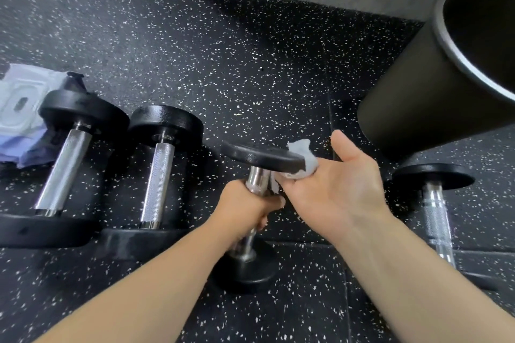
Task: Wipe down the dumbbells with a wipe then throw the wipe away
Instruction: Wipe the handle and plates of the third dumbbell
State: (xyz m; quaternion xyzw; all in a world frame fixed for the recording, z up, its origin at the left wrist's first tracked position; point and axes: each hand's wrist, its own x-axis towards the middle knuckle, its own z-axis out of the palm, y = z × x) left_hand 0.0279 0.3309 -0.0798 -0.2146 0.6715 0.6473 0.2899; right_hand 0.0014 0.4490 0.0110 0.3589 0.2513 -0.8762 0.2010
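Left hand [248, 210] wraps its fingers round the handle of a tilted dumbbell [259, 154] whose lower plate rests on the floor [250, 64]. Right hand [334, 189] pinches the wipe [302, 161] against the upper plate's rim. If the left grip loosens, the dumbbell could tip and drop. Up-right of it stands the bin [432, 86], with nothing between. To the left lie a second dumbbell [158, 175], a third dumbbell [67, 164] and a wipe pack [19, 108].

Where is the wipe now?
Centre of the head view: the right hand holds the wipe against the far plate of the dumbbell gripped by the left hand.
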